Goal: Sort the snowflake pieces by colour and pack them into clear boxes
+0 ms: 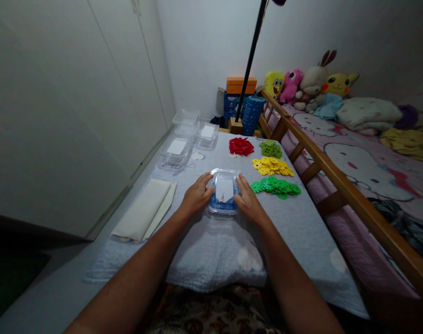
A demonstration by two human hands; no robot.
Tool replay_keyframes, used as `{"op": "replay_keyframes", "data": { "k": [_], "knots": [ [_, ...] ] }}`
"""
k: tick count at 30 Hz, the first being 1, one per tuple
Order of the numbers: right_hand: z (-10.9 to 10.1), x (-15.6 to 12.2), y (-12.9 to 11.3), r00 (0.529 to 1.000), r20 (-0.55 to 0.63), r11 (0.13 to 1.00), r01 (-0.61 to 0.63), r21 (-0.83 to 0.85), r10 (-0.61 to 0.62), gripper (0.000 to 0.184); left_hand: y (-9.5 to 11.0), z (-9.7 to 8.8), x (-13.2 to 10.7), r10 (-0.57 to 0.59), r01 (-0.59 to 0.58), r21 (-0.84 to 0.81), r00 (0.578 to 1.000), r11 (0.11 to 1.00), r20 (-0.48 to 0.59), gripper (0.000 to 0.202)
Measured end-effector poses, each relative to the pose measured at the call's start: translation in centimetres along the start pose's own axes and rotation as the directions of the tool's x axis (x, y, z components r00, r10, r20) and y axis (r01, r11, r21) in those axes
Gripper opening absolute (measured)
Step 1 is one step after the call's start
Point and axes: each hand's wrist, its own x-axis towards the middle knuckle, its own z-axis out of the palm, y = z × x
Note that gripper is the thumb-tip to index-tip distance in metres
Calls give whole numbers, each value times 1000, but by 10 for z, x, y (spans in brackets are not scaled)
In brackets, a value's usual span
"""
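Observation:
A clear plastic container [224, 208] with a lid stands on the cloth in front of me. Blue pieces show through its sides, and a white label [224, 185] lies on top. From the left, my left hand [198, 192] grips the container, thumb at the lid's edge. My right hand [246, 197] holds the opposite side in the same way. To the right are piles of small plastic pieces: green [276, 186], yellow [273, 166], light green [270, 149] and red [241, 146].
More clear containers, a labelled one [176, 147], a smaller labelled one [208, 131] and a tall one [186, 118], stand at the back left. A folded beige cloth [142, 208] lies left. A wooden bed rail [316, 162] borders the table's right; a black pole [249, 65] rises behind.

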Motion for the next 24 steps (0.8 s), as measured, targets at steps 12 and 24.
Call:
{"op": "replay_keyframes", "data": {
  "k": [12,24],
  "knots": [
    [-23,33,7,972,-161,964,-131,232,171,51,8,-15,37,-204,202,-55,979,978,-26,50],
    [3,53,0,865,-93,730,-353,585,493,40,-11,13,64,-420,380,-428,908,820,1,30]
  ]
}}
